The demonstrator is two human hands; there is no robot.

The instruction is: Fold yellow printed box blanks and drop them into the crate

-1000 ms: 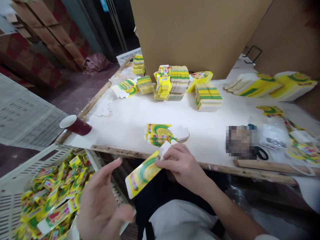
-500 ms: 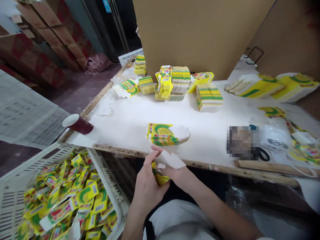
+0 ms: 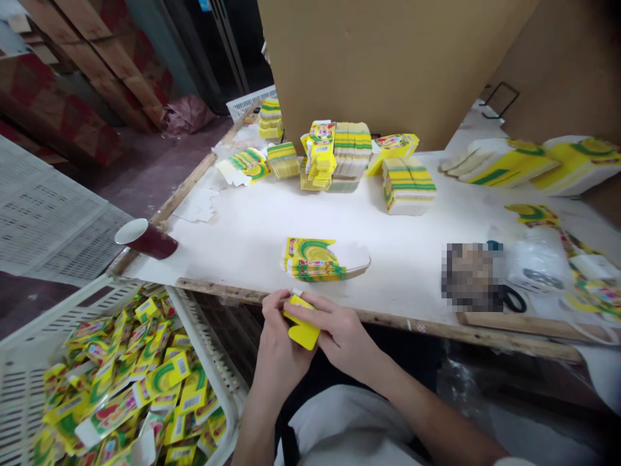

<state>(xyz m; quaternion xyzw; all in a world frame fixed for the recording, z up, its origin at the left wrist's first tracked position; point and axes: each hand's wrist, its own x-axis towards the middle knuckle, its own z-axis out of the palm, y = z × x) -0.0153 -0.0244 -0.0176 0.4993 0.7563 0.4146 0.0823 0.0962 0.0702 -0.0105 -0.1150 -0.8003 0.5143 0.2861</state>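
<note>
Both my hands meet just below the table's near edge around one small yellow carton [image 3: 301, 329]. My left hand [image 3: 277, 343] grips it from the left with fingers curled over its top. From the right, my right hand [image 3: 342, 335] closes on it, fingers laid across its upper face. A yellow flap sticks out below between the hands. Directly beyond them, on the white table [image 3: 233, 239], lies a short stack of flat yellow-green carton blanks [image 3: 317, 259].
A white slotted crate [image 3: 63, 317] at lower left holds several folded yellow cartons [image 3: 136, 388]. A dark red paper cup [image 3: 145, 238] lies at the table's left corner. Piles of blanks [image 3: 349, 155] line the back, before a brown cardboard wall. Scissors [image 3: 509, 299] lie at right.
One second ago my right hand alone held a flat blank and my left was open. Both hands then closed on it, and it is now folded into a small carton.
</note>
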